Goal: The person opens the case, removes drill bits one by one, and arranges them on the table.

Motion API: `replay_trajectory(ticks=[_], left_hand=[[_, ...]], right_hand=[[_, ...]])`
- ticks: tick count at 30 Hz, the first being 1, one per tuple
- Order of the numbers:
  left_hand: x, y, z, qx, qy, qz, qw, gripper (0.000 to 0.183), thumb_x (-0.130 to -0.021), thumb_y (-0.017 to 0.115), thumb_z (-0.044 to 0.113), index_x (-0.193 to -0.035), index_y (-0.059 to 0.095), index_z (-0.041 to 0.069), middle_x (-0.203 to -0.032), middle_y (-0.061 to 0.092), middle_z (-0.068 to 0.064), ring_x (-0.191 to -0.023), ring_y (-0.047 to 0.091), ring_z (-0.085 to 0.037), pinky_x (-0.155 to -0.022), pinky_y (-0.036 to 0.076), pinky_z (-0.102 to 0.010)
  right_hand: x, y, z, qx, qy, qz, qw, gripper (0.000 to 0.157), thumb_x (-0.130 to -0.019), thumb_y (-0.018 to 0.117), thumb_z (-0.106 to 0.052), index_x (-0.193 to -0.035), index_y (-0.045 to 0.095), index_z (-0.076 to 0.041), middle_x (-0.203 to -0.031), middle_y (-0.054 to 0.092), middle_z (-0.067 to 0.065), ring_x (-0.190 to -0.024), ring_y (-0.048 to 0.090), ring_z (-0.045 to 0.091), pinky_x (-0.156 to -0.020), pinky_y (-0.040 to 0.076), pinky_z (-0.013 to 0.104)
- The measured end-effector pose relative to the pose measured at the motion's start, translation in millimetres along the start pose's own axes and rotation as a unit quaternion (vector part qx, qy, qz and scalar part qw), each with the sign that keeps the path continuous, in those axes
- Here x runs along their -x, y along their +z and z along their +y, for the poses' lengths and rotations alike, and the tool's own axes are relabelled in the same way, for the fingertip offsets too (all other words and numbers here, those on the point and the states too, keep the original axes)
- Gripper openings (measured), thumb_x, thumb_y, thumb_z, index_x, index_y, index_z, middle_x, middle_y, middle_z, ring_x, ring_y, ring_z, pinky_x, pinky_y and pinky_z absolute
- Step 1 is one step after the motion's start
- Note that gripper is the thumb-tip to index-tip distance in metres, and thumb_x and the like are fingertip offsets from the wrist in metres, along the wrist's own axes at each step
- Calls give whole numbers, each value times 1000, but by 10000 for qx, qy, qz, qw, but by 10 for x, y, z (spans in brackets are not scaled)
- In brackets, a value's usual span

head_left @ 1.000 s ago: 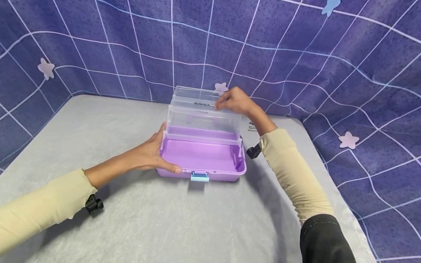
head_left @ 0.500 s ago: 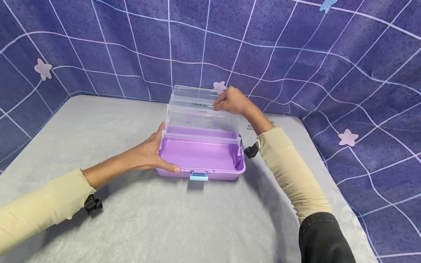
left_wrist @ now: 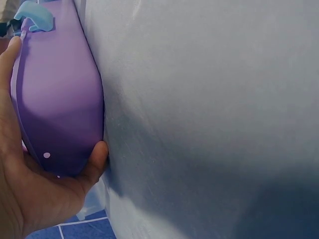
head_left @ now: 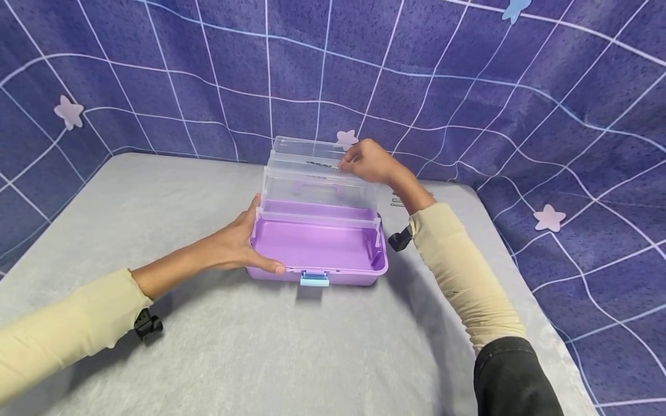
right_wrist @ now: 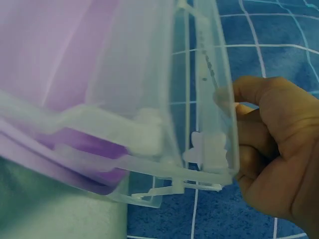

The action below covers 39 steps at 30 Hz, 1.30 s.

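Note:
A purple toolbox (head_left: 348,279) stands open on the table, its clear stepped trays (head_left: 291,156) raised toward the back. A light blue latch (head_left: 314,279) is on its front. My left hand (head_left: 236,245) grips the left end of the box, thumb on the front rim; the left wrist view shows a fingertip (left_wrist: 101,149) low against the purple wall. At the upper tray's right side, my right hand (head_left: 369,160) pinches the end of a dark spiral drill bit (right_wrist: 208,62). The bit reaches left within the clear tray; whether it touches the tray floor I cannot tell.
Several more drill bits (head_left: 398,201) lie on the grey-covered table (head_left: 312,352) to the right of the box, partly behind the right forearm. A purple grid-patterned cloth (head_left: 208,75) with star shapes hangs behind and at both sides.

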State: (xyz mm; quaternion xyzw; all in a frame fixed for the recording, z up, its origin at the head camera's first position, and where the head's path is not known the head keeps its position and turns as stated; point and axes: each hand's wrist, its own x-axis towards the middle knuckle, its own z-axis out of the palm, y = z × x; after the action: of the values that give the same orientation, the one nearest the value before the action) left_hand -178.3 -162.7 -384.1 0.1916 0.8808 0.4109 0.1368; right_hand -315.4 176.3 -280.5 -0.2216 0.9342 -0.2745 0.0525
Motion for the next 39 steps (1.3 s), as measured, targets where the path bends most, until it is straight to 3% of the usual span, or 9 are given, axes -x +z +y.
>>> replay_trajectory(ticks=[2,8,12,16,19,24,29,34,39], left_hand=[[-2,4,-4,6,19,5,10000,179,-67,110,52,-178,-26,17,-182,19,-33,-164,37,-50,-135,26,-76],[0,2,-6,-45,-47,4,10000,179,-67,110,53,-177,-26,17,-183,17,-33,-166,34,-50,-135,25,-76],[0,0,5,-58,-160,-35,9998,180,-66,109,55,-177,-27,17,-185,12,-33,-169,28,-51,-135,24,-76],[2,-2,12,-30,-186,-49,9998,180,-66,109,55,-177,-28,18,-186,11,-32,-169,27,-51,-135,24,-77],[5,-1,11,17,-122,-27,9999,180,-66,110,54,-177,-27,18,-185,13,-32,-167,32,-50,-135,25,-76],[10,-1,8,73,7,11,10000,179,-66,110,52,-178,-25,18,-183,20,-31,-163,39,-48,-135,27,-76],[11,-3,-3,187,209,57,9996,177,-65,111,50,-180,-20,23,-178,32,-25,-156,48,-44,-132,33,-76],[-2,-9,-6,273,440,109,9986,173,-64,112,46,-181,-13,28,-172,43,-18,-151,53,-41,-130,37,-75],[-15,3,-5,182,414,73,9989,174,-64,112,48,-181,-16,25,-175,39,-21,-156,49,-42,-132,33,-76]], right_hand=[[28,-34,8,-432,237,20,9988,28,-107,72,-24,-119,84,-2,-122,81,11,-94,61,12,-91,53,30],[117,-160,54,-1745,683,-218,9820,25,-107,72,-20,-117,82,2,-93,68,0,-58,40,3,-54,34,20],[199,-251,110,-2330,867,-448,9676,27,-107,71,-14,-124,80,5,-116,75,10,-46,33,1,-44,28,19],[264,-320,185,-2462,895,-572,9634,31,-107,70,-12,-129,76,9,-84,72,0,-43,31,1,-42,26,19],[297,-356,257,-2396,904,-632,9646,29,-107,70,-13,-126,78,7,-54,44,-11,-41,28,2,-43,25,20],[381,-431,344,-2285,936,-685,9666,28,-108,70,-16,-125,78,5,-53,35,-13,-42,28,2,-44,24,20],[479,-483,406,-2373,974,-616,9646,29,-109,67,-13,-126,76,10,-58,47,-10,-42,28,2,-44,24,20],[565,-521,493,-2521,958,-589,9611,19,-110,64,-9,-110,82,-3,-64,58,-9,-42,29,1,-43,24,19],[668,-554,596,-2597,1052,-597,9581,20,-110,62,-6,-106,82,-5,-65,60,-7,-42,29,1,-43,25,19]])
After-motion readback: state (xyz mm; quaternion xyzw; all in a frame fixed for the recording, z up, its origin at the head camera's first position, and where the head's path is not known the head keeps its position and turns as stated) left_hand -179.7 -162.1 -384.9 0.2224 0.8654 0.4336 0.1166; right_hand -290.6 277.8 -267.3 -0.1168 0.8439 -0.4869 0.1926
